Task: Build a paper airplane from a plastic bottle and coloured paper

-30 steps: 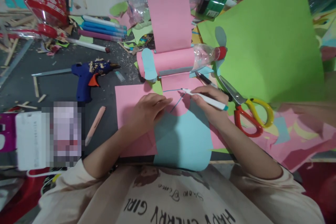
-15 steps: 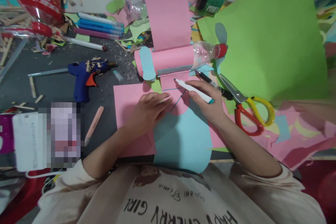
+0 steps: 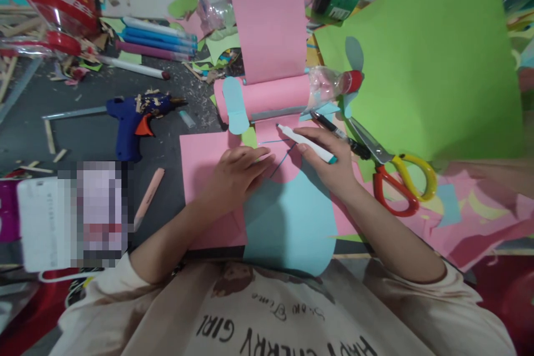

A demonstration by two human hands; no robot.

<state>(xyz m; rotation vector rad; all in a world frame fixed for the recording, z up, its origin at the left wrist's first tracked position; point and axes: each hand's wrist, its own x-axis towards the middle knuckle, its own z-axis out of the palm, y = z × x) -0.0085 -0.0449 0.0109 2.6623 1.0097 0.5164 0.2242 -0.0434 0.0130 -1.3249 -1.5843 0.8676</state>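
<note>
My right hand is closed round a white marker, its dark tip pointing up and left over the lower pink paper wing. Dark blue lines run across that wing. My left hand lies with fingers outstretched on the pink paper, its fingertips beside the lines. Below the wing spreads a light blue paper piece with a rounded end. Above my hands lies a plastic bottle with a red cap, wrapped in pink paper. A long pink wing stretches away from it, and a blue strip crosses its left end.
Scissors with red and yellow handles and a black pen lie right of my right hand. A blue glue gun rests at left, near several markers. A large green sheet covers the right side.
Both hands and the marker stay almost in place. The camera view shifts very slightly.
</note>
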